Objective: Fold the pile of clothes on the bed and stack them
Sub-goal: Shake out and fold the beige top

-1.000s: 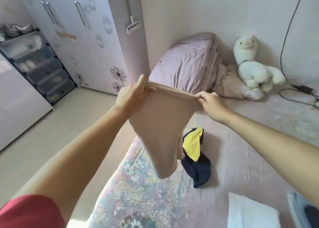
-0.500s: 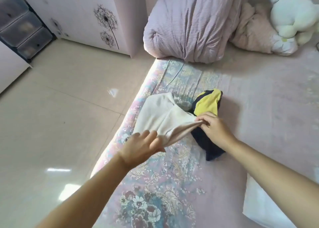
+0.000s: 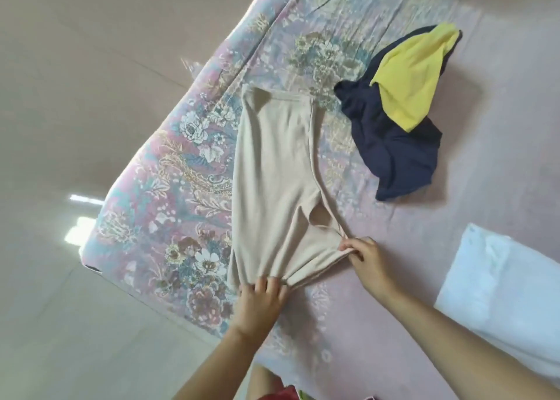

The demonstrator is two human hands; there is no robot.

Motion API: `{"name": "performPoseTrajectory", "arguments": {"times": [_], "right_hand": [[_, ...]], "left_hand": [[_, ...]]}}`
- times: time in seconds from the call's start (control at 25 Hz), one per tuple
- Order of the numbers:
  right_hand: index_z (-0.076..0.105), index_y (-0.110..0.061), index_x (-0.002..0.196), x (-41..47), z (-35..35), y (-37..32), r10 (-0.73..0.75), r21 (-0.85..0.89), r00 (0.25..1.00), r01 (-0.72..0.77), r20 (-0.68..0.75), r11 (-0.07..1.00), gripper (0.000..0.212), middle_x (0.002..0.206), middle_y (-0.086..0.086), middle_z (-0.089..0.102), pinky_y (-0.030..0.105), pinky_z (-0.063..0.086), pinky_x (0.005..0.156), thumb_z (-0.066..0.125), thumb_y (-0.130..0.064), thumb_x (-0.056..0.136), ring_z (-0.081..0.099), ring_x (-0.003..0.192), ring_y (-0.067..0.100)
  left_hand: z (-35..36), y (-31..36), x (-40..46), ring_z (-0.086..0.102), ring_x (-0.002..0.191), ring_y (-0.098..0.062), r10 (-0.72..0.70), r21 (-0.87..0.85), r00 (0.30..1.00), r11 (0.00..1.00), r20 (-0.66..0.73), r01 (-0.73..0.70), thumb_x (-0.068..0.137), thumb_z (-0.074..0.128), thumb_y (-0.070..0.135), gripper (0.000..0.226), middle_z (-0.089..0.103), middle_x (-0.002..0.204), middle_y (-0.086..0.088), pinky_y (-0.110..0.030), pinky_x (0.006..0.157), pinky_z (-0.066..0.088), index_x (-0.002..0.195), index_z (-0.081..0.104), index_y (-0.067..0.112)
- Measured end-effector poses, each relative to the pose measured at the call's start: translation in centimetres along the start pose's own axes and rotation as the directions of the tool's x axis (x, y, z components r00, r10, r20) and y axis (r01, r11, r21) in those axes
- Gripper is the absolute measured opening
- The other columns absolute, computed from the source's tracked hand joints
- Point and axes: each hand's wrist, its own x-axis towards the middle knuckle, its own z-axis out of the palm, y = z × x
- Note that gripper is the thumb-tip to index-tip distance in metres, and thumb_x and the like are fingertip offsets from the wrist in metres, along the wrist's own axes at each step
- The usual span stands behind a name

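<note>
A beige garment (image 3: 274, 169) lies stretched out lengthwise on the floral bed sheet (image 3: 188, 157), its far end pointing away from me. My left hand (image 3: 260, 299) holds its near edge at the left corner, fingers over the cloth. My right hand (image 3: 362, 257) pinches the near right corner, where the fabric bunches. To the right of the garment lies a crumpled navy and yellow piece of clothing (image 3: 400, 114), apart from both hands.
A folded white cloth (image 3: 500, 290) sits at the right edge of the bed. The bed's left edge (image 3: 127, 181) drops to a pale tiled floor (image 3: 60, 96). Something red (image 3: 278, 395) shows at the bottom edge.
The beige garment went from hanging in the air between my hands to lying spread flat on the bed. My view tilted down; pillow and plush toy left the frame.
</note>
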Motion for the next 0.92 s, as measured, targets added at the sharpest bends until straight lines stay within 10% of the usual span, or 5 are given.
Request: {"name": "performPoseTrajectory", "arguments": {"times": [0.2, 0.48, 0.6, 0.76, 0.92], "right_hand": [[0.065, -0.009, 0.082, -1.3, -0.5, -3.0, -0.039, 0.094, 0.991, 0.051, -0.129, 0.994, 0.035, 0.092, 0.008, 0.062, 0.005, 0.036, 0.072, 0.046, 0.020, 0.074, 0.056, 0.087, 0.018], [0.058, -0.016, 0.127, -2.9, 5.1, -9.7, -0.442, -0.051, 0.886, 0.452, 0.137, 0.890, 0.054, 0.131, 0.006, 0.055, 0.025, 0.039, 0.099, 0.050, 0.008, 0.079, 0.050, 0.117, 0.016], [0.041, -0.009, 0.141, -3.0, 5.4, -8.3, -0.500, -0.184, 0.829, 0.547, 0.250, 0.816, 0.066, 0.142, 0.008, 0.046, 0.039, 0.035, 0.109, 0.049, 0.007, 0.077, 0.043, 0.132, 0.023], [0.024, -0.015, 0.149, -2.5, 4.9, -6.4, -0.401, -0.518, 0.811, 0.582, 0.427, 0.627, 0.067, 0.158, 0.003, 0.014, 0.047, 0.009, 0.118, 0.042, -0.014, 0.085, -0.001, 0.146, 0.023], [-0.013, -0.025, 0.149, -0.4, 5.0, -5.8, -0.295, -0.621, 0.722, 0.690, 0.626, 0.371, 0.089, 0.151, -0.006, -0.028, 0.039, -0.030, 0.103, 0.052, -0.037, 0.090, -0.037, 0.132, 0.017]], "left_hand": [[-2.6, 0.0, 1.5, 0.061, 0.080, -0.026, -0.318, -0.486, 0.946, 0.818, 0.062, 0.307, 0.087, 0.063, 0.032, 0.019, 0.064, 0.089, -0.005, -0.036, 0.067, 0.048, 0.090, 0.067, 0.014], [-2.4, -1.9, 4.3, 0.067, 0.087, -0.020, -0.270, -0.480, 0.631, -0.858, 0.727, 0.185, 0.100, 0.012, 0.050, 0.061, 0.070, 0.095, -0.012, -0.028, 0.070, 0.054, 0.109, 0.057, 0.010], [-1.7, -1.7, 1.7, 0.070, 0.071, -0.022, -0.412, -0.666, 0.566, -0.649, 0.714, 0.368, 0.102, 0.036, 0.031, 0.032, 0.071, 0.075, -0.005, -0.029, 0.057, 0.055, 0.100, 0.059, 0.008], [0.1, -4.2, -2.6, 0.063, 0.087, -0.030, -0.427, -0.567, 0.890, 0.778, -0.162, 0.270, 0.086, 0.044, 0.008, 0.026, 0.065, 0.100, -0.007, -0.038, 0.071, 0.046, 0.110, 0.056, 0.008], [1.2, -8.9, -2.9, 0.061, 0.113, -0.028, 0.233, -0.133, 0.966, 0.960, -0.110, -0.247, 0.053, 0.084, 0.039, 0.078, 0.060, 0.129, -0.006, -0.049, 0.092, 0.050, 0.125, 0.062, 0.017]]}}
